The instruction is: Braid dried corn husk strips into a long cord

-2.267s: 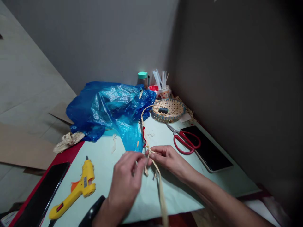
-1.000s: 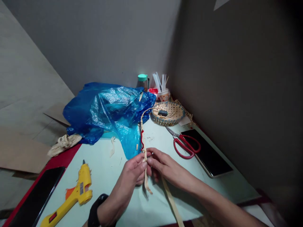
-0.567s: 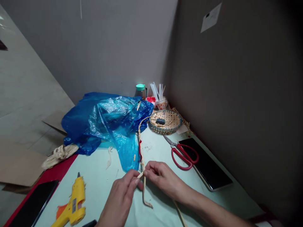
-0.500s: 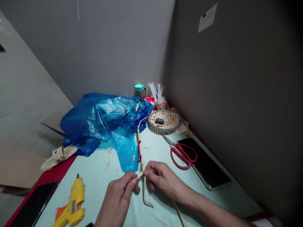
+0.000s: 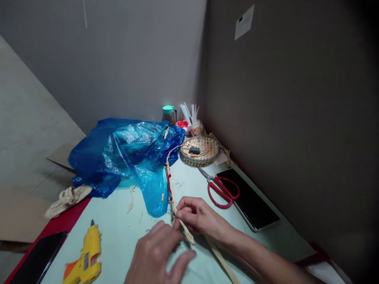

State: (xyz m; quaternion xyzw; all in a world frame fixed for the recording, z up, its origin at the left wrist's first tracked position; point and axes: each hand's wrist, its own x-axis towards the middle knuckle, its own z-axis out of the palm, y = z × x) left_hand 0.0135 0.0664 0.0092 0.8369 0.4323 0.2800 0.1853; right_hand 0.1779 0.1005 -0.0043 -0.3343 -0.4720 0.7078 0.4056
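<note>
A thin braid of pale straw-like strips [image 5: 172, 189] runs from the woven basket toward me. My right hand [image 5: 201, 219] pinches its near end between thumb and fingers. Below the pinch, a loose strip end [image 5: 188, 236] sticks out toward my left hand [image 5: 160, 252]. That hand is slightly blurred, its thumb spread away from the fingers, and nothing shows in its grasp. A longer flat strip [image 5: 222, 260] trails from under my right hand to the table's near side. Some red material [image 5: 169, 185] lies along the braid.
Red-handled scissors [image 5: 223, 192] overlap a dark phone [image 5: 251, 201] on the right. The round basket [image 5: 199, 152] holds a dark thread spool [image 5: 194, 150]. Left are a blue plastic bag [image 5: 124, 150], a yellow glue gun [image 5: 89, 256], a straw bundle [image 5: 68, 201] and another dark phone-like slab [image 5: 41, 256].
My left hand has let go of the strip and opened, moving slightly nearer me. My right hand still pinches the braid; the strip end now points down and right. The view has shifted slightly.
</note>
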